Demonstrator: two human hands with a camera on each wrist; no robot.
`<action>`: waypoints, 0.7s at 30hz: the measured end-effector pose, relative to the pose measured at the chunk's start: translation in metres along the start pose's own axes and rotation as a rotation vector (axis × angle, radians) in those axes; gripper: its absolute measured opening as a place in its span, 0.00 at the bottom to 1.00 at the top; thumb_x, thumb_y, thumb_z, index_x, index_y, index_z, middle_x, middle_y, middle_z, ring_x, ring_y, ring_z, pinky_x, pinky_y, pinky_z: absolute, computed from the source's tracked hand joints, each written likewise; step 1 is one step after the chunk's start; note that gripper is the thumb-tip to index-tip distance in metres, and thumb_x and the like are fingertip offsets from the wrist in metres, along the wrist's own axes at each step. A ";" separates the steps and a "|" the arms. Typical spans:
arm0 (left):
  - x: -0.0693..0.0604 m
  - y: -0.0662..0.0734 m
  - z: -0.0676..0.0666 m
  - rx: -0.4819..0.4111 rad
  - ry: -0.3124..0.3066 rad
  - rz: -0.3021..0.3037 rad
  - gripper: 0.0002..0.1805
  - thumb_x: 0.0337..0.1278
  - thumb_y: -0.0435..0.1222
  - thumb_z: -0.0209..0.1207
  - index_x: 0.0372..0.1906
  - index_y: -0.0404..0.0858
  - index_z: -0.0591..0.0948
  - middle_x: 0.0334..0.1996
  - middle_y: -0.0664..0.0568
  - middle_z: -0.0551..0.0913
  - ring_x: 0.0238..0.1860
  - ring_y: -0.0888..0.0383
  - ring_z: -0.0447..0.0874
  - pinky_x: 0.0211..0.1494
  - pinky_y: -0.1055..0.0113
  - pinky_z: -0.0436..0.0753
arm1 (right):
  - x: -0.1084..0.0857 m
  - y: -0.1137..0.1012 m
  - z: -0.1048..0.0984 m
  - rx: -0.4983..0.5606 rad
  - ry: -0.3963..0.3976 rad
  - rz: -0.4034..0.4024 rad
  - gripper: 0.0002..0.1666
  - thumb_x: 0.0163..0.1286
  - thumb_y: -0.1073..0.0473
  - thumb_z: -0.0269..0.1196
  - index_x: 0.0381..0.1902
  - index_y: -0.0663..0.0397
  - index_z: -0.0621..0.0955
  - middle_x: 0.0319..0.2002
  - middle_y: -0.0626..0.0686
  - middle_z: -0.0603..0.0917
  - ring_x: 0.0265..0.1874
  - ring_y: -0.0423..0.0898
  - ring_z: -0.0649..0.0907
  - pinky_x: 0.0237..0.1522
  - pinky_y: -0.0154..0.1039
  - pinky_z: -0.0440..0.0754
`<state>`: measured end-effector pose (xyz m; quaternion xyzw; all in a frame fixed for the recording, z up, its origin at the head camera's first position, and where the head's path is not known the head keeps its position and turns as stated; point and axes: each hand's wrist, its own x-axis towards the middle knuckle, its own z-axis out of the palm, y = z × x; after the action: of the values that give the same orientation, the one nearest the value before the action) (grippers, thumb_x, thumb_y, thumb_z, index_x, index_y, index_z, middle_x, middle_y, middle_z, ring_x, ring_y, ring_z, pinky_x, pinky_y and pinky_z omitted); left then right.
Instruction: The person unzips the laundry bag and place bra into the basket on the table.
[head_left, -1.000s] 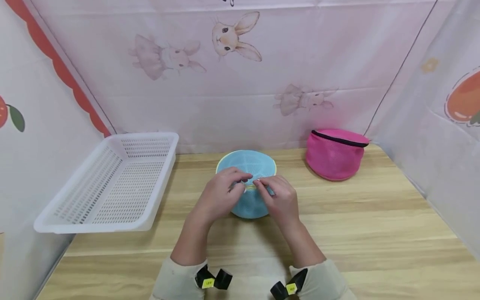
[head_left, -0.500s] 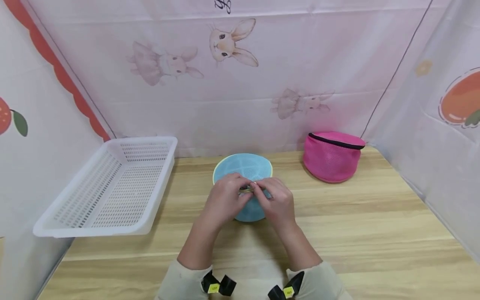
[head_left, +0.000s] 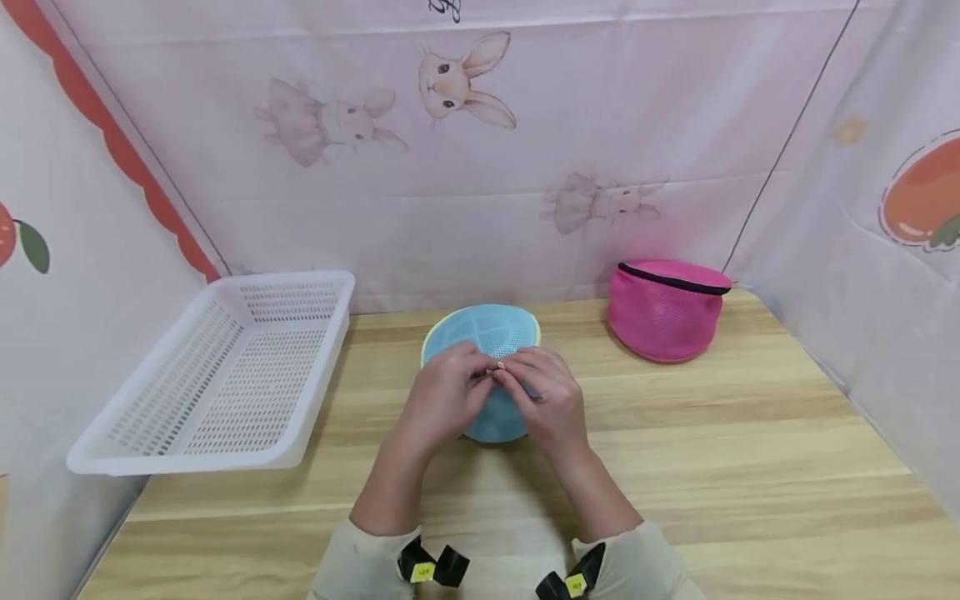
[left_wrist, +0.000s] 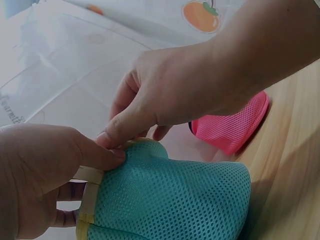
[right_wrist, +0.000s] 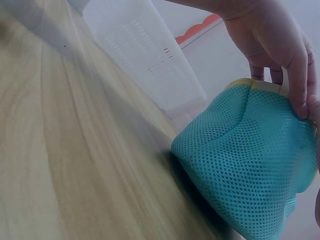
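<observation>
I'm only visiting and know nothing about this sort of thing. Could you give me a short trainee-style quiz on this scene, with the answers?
1. Fill in the gap: the white basket stands on the person's ____ side, with the pink bag on the other.
2. Multiple choice: which thing do the left hand and the right hand both grip?
A) the pink bag
B) the white basket
C) the blue mesh bag
3. True or false: a black strip runs across the upper part of the pink bag.

Key: 1. left; 2. C; 3. true.
</observation>
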<state>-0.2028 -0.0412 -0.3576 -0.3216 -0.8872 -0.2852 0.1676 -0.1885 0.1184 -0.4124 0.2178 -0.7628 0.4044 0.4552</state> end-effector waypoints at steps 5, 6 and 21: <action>0.000 -0.001 0.000 0.031 0.010 0.020 0.06 0.56 0.35 0.68 0.38 0.40 0.90 0.29 0.56 0.81 0.30 0.63 0.77 0.35 0.70 0.78 | 0.001 0.001 0.001 -0.020 -0.015 -0.012 0.09 0.58 0.64 0.72 0.37 0.61 0.89 0.37 0.54 0.89 0.46 0.53 0.85 0.57 0.43 0.79; 0.000 -0.001 0.000 0.042 0.012 0.028 0.06 0.56 0.35 0.69 0.38 0.40 0.90 0.29 0.56 0.82 0.30 0.63 0.77 0.35 0.70 0.78 | 0.001 0.002 0.001 -0.026 -0.021 -0.008 0.09 0.58 0.64 0.72 0.37 0.61 0.89 0.38 0.54 0.89 0.46 0.52 0.85 0.57 0.44 0.79; 0.001 -0.003 0.001 0.016 0.045 0.067 0.05 0.51 0.32 0.71 0.34 0.42 0.91 0.31 0.55 0.83 0.33 0.60 0.80 0.38 0.66 0.80 | 0.002 0.001 -0.001 0.023 0.013 0.036 0.04 0.59 0.67 0.67 0.32 0.61 0.89 0.33 0.54 0.90 0.42 0.52 0.87 0.54 0.43 0.81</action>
<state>-0.2054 -0.0426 -0.3591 -0.3433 -0.8742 -0.2794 0.1996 -0.1893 0.1195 -0.4112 0.2067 -0.7587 0.4227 0.4505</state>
